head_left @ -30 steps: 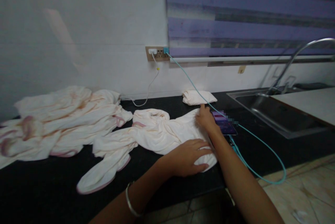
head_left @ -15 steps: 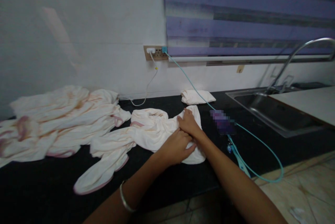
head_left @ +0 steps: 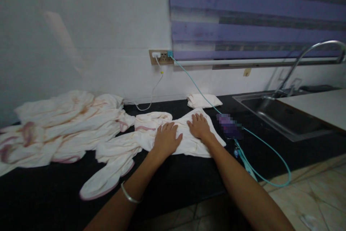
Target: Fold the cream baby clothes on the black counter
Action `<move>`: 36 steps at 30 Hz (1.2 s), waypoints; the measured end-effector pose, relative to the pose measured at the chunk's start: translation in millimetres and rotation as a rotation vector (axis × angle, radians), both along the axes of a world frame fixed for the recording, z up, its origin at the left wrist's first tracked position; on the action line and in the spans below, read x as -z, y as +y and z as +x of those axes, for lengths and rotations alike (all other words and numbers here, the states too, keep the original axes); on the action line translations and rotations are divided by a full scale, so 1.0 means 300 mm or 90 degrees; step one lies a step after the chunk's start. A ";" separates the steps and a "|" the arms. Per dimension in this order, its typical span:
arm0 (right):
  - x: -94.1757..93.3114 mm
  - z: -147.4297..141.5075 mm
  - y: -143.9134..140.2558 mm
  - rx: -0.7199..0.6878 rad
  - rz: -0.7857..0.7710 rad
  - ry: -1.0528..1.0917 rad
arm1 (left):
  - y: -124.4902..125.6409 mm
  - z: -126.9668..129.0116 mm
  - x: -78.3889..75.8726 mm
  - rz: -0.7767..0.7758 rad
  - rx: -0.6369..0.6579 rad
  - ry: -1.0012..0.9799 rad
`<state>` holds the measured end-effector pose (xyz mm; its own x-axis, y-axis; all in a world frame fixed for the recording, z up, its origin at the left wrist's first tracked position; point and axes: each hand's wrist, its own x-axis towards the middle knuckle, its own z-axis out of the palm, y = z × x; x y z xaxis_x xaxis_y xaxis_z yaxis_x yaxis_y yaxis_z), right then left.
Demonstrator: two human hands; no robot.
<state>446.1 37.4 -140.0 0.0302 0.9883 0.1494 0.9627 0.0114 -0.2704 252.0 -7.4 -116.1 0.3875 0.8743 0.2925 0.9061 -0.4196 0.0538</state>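
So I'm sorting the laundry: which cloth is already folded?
The small folded cloth by the wall, behind the hands; the others lie crumpled or spread out.

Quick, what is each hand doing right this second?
Left hand: open, palm flat on the cream cloth, gripping nothing.
Right hand: open, fingers spread, pressed flat on the same cloth, holding nothing.

Dim, soft focus, wall glare, warped edges

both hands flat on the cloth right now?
Yes: the left hand and right hand lie palm-down, fingers spread, side by side on the white cloth.
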 end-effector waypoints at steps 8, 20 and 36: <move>-0.029 0.060 0.023 0.023 0.139 0.053 | 0.050 -0.064 -0.041 0.053 -0.081 -0.054; -0.016 -0.028 -0.029 0.123 0.026 0.047 | 0.162 -0.194 0.025 -0.047 -0.161 -0.094; -0.075 0.057 -0.035 0.190 0.014 0.032 | 0.170 -0.218 0.006 -0.057 -0.150 -0.122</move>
